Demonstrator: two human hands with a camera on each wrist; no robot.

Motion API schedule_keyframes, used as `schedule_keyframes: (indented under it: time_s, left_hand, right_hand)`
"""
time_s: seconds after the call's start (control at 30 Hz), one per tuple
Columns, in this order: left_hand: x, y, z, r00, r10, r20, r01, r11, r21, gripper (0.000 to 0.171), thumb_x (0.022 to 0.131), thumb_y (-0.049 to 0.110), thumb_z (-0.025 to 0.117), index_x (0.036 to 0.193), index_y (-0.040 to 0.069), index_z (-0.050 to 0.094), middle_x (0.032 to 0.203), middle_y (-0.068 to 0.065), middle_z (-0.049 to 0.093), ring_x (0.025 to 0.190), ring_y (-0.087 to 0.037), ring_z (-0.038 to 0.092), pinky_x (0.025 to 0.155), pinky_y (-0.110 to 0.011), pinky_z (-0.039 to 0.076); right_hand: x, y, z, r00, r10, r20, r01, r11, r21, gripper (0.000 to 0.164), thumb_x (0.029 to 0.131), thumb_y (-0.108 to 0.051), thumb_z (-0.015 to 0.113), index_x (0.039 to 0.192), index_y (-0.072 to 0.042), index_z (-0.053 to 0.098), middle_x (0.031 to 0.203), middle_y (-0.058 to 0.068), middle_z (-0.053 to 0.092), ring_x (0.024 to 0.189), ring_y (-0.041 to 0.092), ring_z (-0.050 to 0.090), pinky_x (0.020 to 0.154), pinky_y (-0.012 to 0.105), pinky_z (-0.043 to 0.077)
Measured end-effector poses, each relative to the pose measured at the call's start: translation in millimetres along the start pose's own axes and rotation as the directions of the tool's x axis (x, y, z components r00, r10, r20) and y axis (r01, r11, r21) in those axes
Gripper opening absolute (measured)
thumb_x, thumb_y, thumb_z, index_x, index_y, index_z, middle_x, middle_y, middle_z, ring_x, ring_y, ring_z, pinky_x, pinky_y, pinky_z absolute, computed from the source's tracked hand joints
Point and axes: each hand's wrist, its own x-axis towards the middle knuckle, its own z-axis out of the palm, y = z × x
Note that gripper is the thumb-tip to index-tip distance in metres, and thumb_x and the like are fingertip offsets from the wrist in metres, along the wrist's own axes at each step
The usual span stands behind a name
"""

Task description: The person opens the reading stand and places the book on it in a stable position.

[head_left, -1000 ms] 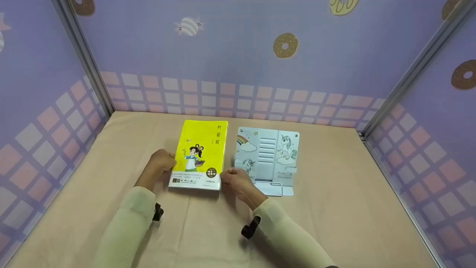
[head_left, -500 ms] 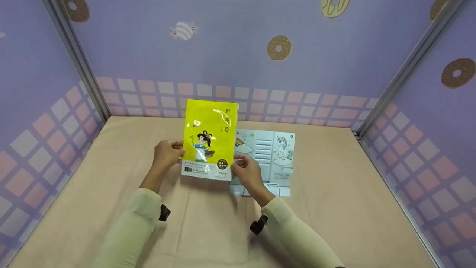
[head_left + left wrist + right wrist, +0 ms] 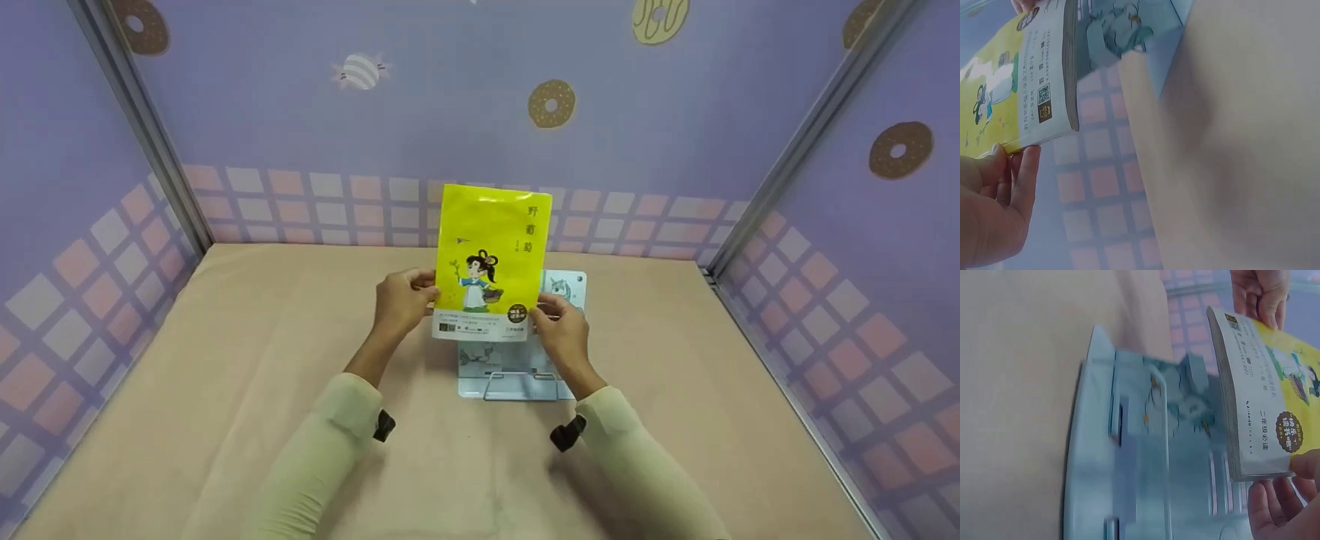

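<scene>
A yellow book [image 3: 491, 255] with a white band along its lower cover is held up off the table, cover toward me. The left hand [image 3: 406, 301] pinches its left edge, thumb in front and fingers behind, as the left wrist view also shows. At the lower right edge, the right hand [image 3: 562, 330] pinches it the same way. Behind and below the book stands a pale blue book stand [image 3: 510, 384] with unicorn pictures, slots and a wire holder at its base. The book hides most of its back plate. In the right wrist view, the book [image 3: 1264, 399] is above the stand's ledge.
A pale cloth covers the table [image 3: 300, 315]. Purple walls [image 3: 420, 112] with checks and doughnut prints enclose it at the back and both sides, with metal posts [image 3: 142, 120] at the corners. A black wrist strap piece [image 3: 383, 426] sits at each sleeve cuff.
Both hands have lifted the book from the table left of the stand and carried it rightward, in front of the stand. The book has tilted more upright.
</scene>
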Motion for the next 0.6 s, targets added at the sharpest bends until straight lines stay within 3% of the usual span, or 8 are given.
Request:
schedule_keyframes:
  time_s: [0.33, 0.6]
  left_hand:
    - [3.7, 7.2, 53.0, 0.998, 0.063, -0.006, -0.063, 0.998, 0.0, 0.032, 0.096, 0.003, 0.065, 0.127, 0.009, 0.068, 0.106, -0.01, 0.07, 0.095, -0.023, 0.068, 0.078, -0.033, 0.06]
    - [1.9, 5.4, 69.9, 0.997, 0.083, 0.001, -0.083, 0.996, 0.01, 0.035, 0.097, 0.002, 0.063, 0.13, 0.011, 0.065, 0.11, -0.009, 0.07, 0.1, -0.024, 0.066, 0.089, -0.037, 0.058]
  right_hand:
    - [18.7, 22.3, -32.9, 0.997, 0.015, -0.08, -0.022, 0.997, -0.078, 0.03, 0.095, -0.019, 0.069, 0.123, -0.012, 0.071, 0.113, 0.01, 0.075, 0.104, 0.025, 0.068, 0.086, 0.037, 0.057]
    - [20.4, 29.5, -46.2, 0.997, 0.03, -0.065, -0.035, 0.996, -0.079, 0.031, 0.096, -0.017, 0.068, 0.126, -0.013, 0.07, 0.116, 0.011, 0.074, 0.106, 0.026, 0.07, 0.09, 0.04, 0.059]
